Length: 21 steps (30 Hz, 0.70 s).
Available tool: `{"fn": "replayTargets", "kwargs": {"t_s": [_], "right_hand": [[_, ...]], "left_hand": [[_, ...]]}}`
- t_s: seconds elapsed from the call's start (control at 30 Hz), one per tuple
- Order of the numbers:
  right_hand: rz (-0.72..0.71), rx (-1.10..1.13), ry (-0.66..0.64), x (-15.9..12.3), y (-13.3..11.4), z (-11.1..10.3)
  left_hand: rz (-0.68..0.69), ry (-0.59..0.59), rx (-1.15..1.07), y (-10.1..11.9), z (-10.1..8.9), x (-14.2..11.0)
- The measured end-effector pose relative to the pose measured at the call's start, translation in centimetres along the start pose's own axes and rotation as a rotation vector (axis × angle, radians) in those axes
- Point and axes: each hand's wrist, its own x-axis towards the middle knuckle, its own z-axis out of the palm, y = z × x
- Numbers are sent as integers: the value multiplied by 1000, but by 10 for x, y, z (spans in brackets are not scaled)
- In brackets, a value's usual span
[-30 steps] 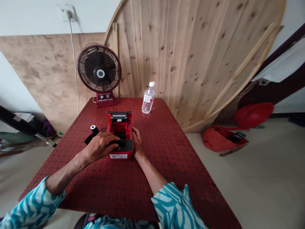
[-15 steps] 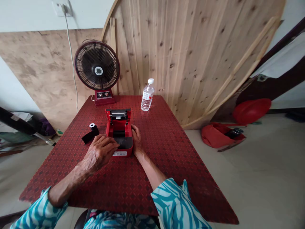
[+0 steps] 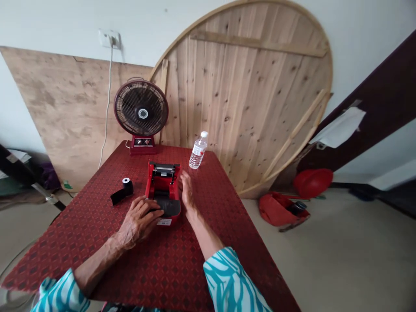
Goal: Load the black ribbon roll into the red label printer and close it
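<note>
A small red thermal printer (image 3: 167, 221) sits on the table, its lid (image 3: 163, 170) tipped up and back so the roll bay shows. My left hand (image 3: 140, 216) holds the printer's front left edge, its fingers lying over the dark front cover; the thumb is hidden. Alongside the right wall of the printer is my right hand (image 3: 187, 190), with fingers stretched up and a little apart, holding nothing. To the left of the printer, a black roll (image 3: 128, 186) with a white core stands on end, its loose black strip trailing over the table toward the left.
The table (image 3: 156, 264) has a red patterned cover. At its back are a dark red fan (image 3: 142, 112) and a clear water bottle (image 3: 197, 151). A round wooden board (image 3: 240, 99) leans on the wall. A red bag (image 3: 276, 211) lies on the floor at right.
The head view has tilted up and turned to the right. My right hand has loosened from the printer's side and its fingers have straightened. My left hand stays at the front left.
</note>
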Motion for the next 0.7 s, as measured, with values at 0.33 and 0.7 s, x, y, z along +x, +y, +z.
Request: {"fn": "replayTargets", "kwargs": {"t_s": [0.33, 0.7], "right_hand": [[-72, -77, -52, -5, -27, -2], [156, 106, -10, -35, -15, -5]], "left_hand": [[-31, 2, -32, 3, 2, -4], [-322, 95, -69, -16, -9, -1]]}}
